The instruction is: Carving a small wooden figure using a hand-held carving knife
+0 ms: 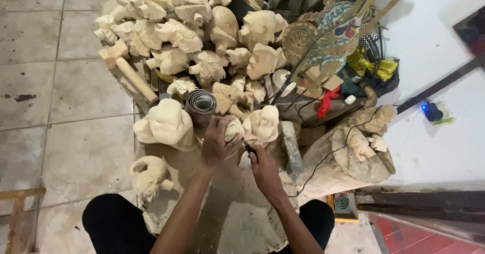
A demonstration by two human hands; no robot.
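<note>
The small carving (234, 129), a pale rounded piece of raw wood, sits at the near edge of the heap, just in front of a finished pale head (262, 122) and beside a grey roll (201, 104) of what looks like abrasive sheet. The left hand (217, 142) wraps over it from above, fingers curled round its far side, so the piece is clamped firmly in that palm. The right hand (262, 165) is closed on a dark-handled tool (250, 149), whose tip meets the carving low on its near side; the blade itself is too small to make out. To cut well here, the carver would likely do best with short, shallow strokes directed away from the holding fingers, turning the piece in the left palm rather than shifting the tool's angle, and keeping the left thumb clear of the tip's path. Both forearms reach forward from the lap, elbows low, wrists bent inward so the hands meet over a dusty work block (237, 218) between the knees. A larger rough carving (165, 124) lies just left of the left hand, and another (149, 175) rests lower by the person's left knee. Further off is a wooden mallet (126, 67), a big pile of unfinished figures (202, 27), and to the right a painted flat puppet (331, 39) against the white wall.
</note>
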